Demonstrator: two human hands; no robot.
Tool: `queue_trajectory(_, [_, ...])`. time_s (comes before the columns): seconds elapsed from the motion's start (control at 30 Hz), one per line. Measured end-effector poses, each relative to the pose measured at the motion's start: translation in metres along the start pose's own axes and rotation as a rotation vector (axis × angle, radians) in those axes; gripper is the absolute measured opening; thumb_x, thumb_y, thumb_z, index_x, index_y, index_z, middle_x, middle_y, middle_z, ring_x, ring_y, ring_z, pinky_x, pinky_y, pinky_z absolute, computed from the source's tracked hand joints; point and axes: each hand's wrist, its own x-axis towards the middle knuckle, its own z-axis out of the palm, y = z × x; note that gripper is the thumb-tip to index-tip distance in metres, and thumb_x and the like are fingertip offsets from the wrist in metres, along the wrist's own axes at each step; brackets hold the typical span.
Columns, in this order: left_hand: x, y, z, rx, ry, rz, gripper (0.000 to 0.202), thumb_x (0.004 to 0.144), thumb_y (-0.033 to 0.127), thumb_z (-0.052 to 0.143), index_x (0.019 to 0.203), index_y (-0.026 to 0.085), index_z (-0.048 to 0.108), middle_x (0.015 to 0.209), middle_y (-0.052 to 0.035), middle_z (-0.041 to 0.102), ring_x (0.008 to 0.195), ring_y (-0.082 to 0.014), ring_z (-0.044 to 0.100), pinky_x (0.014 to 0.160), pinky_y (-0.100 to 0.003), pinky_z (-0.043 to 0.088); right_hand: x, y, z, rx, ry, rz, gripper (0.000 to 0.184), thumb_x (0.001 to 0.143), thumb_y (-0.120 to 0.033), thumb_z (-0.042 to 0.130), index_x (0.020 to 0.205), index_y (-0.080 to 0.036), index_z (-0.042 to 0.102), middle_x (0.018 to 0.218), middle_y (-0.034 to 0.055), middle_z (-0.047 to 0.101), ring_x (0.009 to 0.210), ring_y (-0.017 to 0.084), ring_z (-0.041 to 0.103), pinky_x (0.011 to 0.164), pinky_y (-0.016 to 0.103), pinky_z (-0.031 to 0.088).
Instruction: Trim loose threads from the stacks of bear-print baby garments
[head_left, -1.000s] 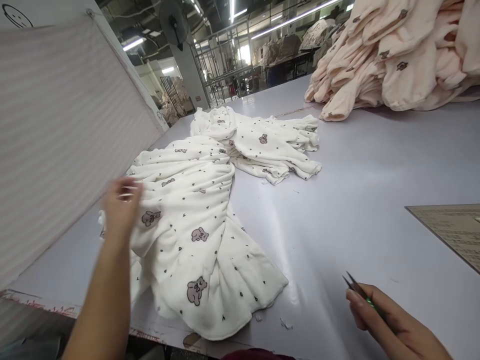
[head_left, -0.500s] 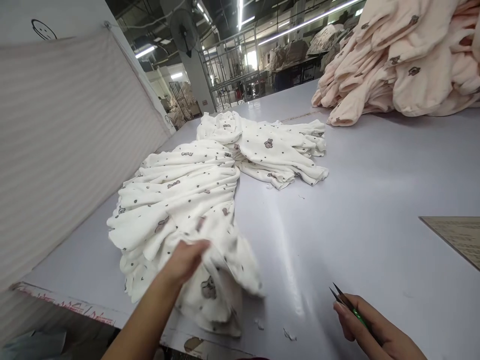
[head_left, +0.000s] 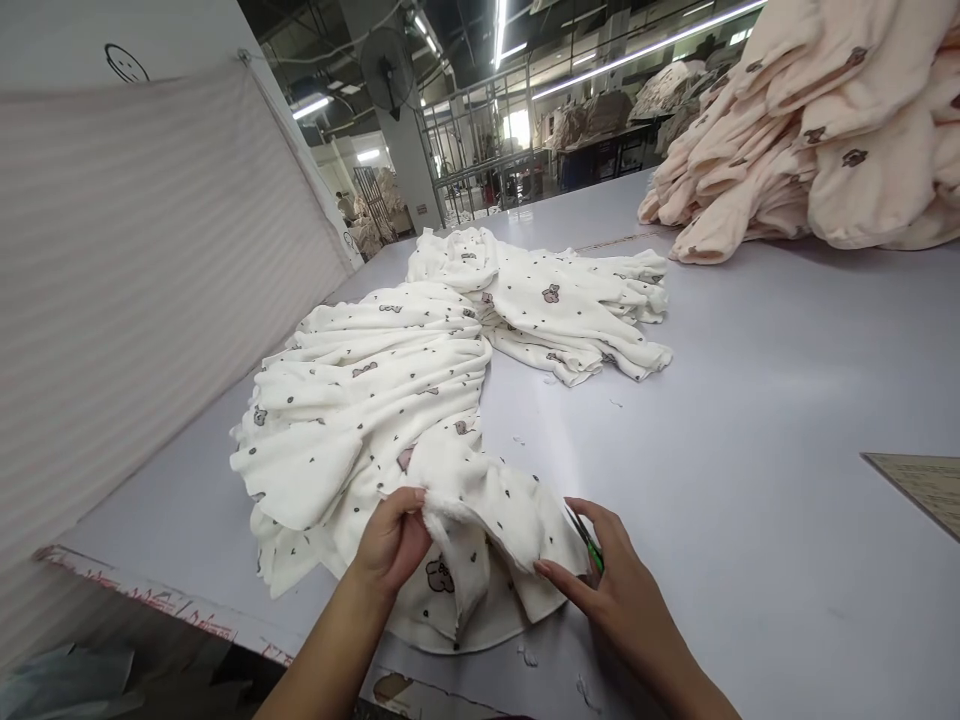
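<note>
Both our hands meet at the near hem of the white bear-printed fleece garment (head_left: 360, 400), which lies crumpled on the pale grey tabletop (head_left: 750, 400) by its front edge. Our left hand (head_left: 394, 540) has its fingers closed on a fold; our right hand (head_left: 619, 595) grips small green-handled snips (head_left: 591, 548) touching the cloth.

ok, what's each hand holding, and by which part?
Left hand pinches a raised fold of the white printed garment near its front edge. Right hand grips green-handled snips by the handle.

left grip (head_left: 394, 540) pinched shut, right grip (head_left: 611, 590) curled closed beside it, both forearms reaching forward.
</note>
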Motion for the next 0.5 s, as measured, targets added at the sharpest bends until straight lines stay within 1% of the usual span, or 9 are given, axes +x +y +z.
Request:
queue_trajectory(0.1, [0.004,0.010,-0.028,0.148,0.186,0.086,0.014,0.052,0.020,0.054,0.065,0.014,0.057,0.057,0.0000,0.058,0.069,-0.0203,0.059,0.071,-0.032,0.048,0.002,0.016,0.005,-0.059,-0.043,0.025,0.045,0.071,-0.047,0.062,0.112,-0.032,0.048,0.125,0.0028,0.051,0.089,0.024,0.061,0.064,0.033,0.047])
queue_trajectory(0.2, [0.006,0.025,-0.058,0.337,0.397,0.206,0.022,0.052,0.014,0.055,0.075,0.014,0.057,0.067,0.0003,0.057,0.077,-0.0206,0.057,0.075,-0.032,0.046,0.001,0.026,0.005,-0.059,-0.082,0.065,0.014,0.078,-0.034,0.050,0.090,-0.027,0.055,0.091,0.0007,0.065,0.067,0.022,0.060,0.057,0.032,0.044])
queue_trajectory(0.27, [0.002,0.034,-0.065,0.452,0.531,0.310,0.031,0.054,0.011,0.061,0.085,0.017,0.056,0.081,-0.0001,0.057,0.089,-0.0216,0.054,0.084,-0.032,0.042,0.000,0.024,0.002,-0.013,-0.096,0.061,0.013,0.082,-0.031,0.042,0.084,-0.026,0.054,0.075,-0.0008,0.063,0.065,0.021,0.058,0.059,0.031,0.043])
queue_trajectory(0.3, [-0.003,0.037,-0.061,0.518,0.562,0.361,0.036,0.056,0.012,0.064,0.090,0.019,0.056,0.090,-0.0006,0.057,0.096,-0.0222,0.051,0.088,-0.033,0.040,-0.001,0.020,0.001,0.019,-0.100,0.044,0.015,0.084,-0.032,0.040,0.085,-0.026,0.053,0.074,-0.0012,0.063,0.066,0.020,0.057,0.060,0.030,0.042])
queue_trajectory(0.33, [-0.009,0.038,-0.053,0.613,0.532,0.403,0.040,0.058,0.013,0.066,0.096,0.021,0.056,0.099,-0.0013,0.056,0.103,-0.0226,0.048,0.092,-0.033,0.037,-0.001,0.014,-0.001,0.054,-0.104,0.020,0.017,0.086,-0.035,0.039,0.085,-0.026,0.053,0.075,-0.0015,0.062,0.066,0.019,0.056,0.060,0.028,0.042])
queue_trajectory(0.37, [-0.017,0.037,-0.042,0.737,0.422,0.427,0.045,0.062,0.015,0.068,0.104,0.024,0.055,0.108,-0.0022,0.054,0.109,-0.0228,0.046,0.095,-0.033,0.035,-0.002,0.006,-0.003,0.089,-0.110,-0.008,0.018,0.087,-0.038,0.039,0.085,-0.026,0.052,0.076,-0.0019,0.061,0.067,0.018,0.054,0.061,0.027,0.042])
queue_trajectory(0.4, [-0.023,0.034,-0.027,0.881,0.236,0.433,0.049,0.065,0.018,0.068,0.112,0.026,0.053,0.117,-0.0035,0.051,0.113,-0.0233,0.044,0.098,-0.034,0.034,-0.002,-0.002,-0.004,0.124,-0.119,-0.037,0.020,0.087,-0.040,0.039,0.084,-0.025,0.052,0.075,-0.0023,0.060,0.067,0.017,0.053,0.061,0.026,0.041])
queue_trajectory(0.47, [-0.033,0.021,0.004,1.151,-0.230,0.418,0.057,0.070,0.025,0.068,0.123,0.026,0.048,0.128,-0.0076,0.046,0.118,-0.0258,0.042,0.100,-0.038,0.033,-0.004,-0.020,-0.007,0.184,-0.136,-0.083,0.023,0.088,-0.044,0.041,0.080,-0.025,0.051,0.071,-0.0032,0.056,0.065,0.015,0.051,0.059,0.024,0.040])
queue_trajectory(0.5, [-0.034,0.013,0.017,1.230,-0.402,0.425,0.056,0.071,0.026,0.067,0.123,0.024,0.048,0.130,-0.0095,0.045,0.118,-0.0271,0.041,0.100,-0.039,0.032,-0.005,-0.027,-0.009,0.209,-0.139,-0.097,0.024,0.088,-0.044,0.042,0.078,-0.025,0.051,0.069,-0.0036,0.054,0.064,0.015,0.050,0.058,0.023,0.039])
